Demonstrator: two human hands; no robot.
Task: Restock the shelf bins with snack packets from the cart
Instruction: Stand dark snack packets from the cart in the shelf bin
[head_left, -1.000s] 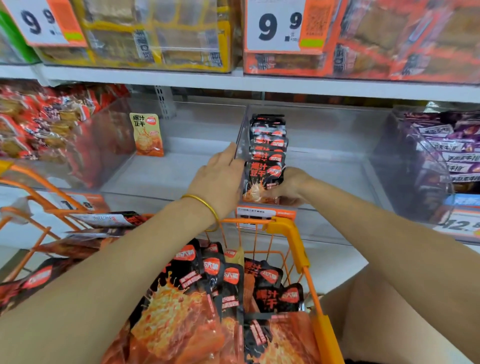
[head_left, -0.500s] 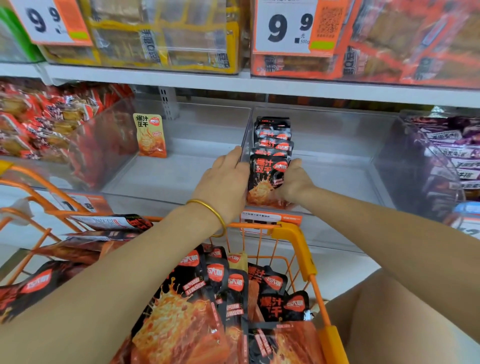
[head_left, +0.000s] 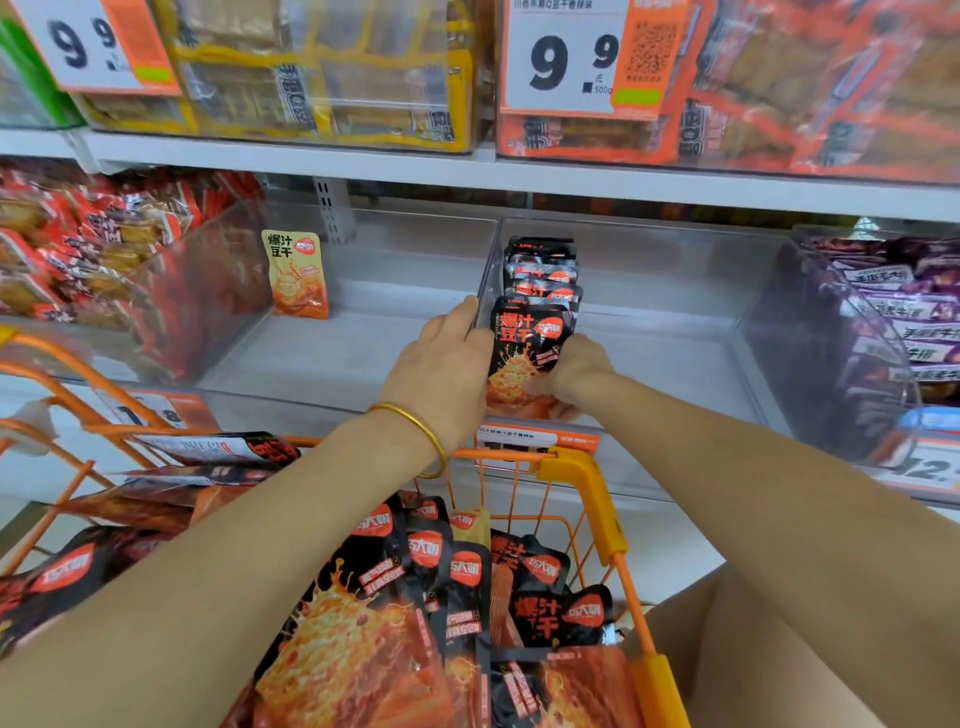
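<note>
A row of black snack packets (head_left: 543, 275) stands upright in a clear shelf bin (head_left: 675, 332), along its left divider. My right hand (head_left: 574, 371) curls round the lower right of the front black packet (head_left: 524, 348). My left hand (head_left: 441, 364) lies with straight fingers against the left side of that packet, at the divider. Below my arms, the orange cart (head_left: 582, 467) holds several more black and orange packets (head_left: 415, 597).
The bin to the left holds one orange packet (head_left: 298, 273) standing at the back. Red packets (head_left: 78, 249) fill the far left bin and purple ones (head_left: 904, 322) the right bin. The upper shelf carries price tags (head_left: 563, 57). A cardboard box (head_left: 727, 649) sits beside the cart.
Both hands have stayed on the front of the packet row and shifted slightly deeper into the bin. The front packet stands a little straighter.
</note>
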